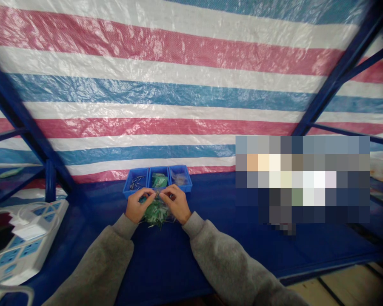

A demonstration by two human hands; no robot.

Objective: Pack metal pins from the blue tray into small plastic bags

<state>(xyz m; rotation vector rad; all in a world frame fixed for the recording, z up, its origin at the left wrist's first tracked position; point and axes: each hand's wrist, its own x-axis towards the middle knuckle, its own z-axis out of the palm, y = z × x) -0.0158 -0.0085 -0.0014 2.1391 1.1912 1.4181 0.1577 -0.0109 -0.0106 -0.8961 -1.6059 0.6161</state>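
My left hand (138,205) and my right hand (178,204) face each other with thumbs and fingertips pinched together. Whatever sits between the fingertips is too small to name. Just below them on the blue table lies a pile of green pieces in clear plastic (156,214). Right behind my hands stand three joined blue bins. The left bin (127,187) holds small dark metal pins (135,183). Green pieces (159,180) fill the middle one, partly hidden by my fingers. Clear plastic bags (179,179) lie in the right bin (189,182).
White power strips (44,250) with plugs and cables lie at the left. Blue metal frame bars (35,140) rise on both sides. A striped plastic sheet (178,93) hangs behind the blue table (166,263). A pixelated patch hides the table's right side.
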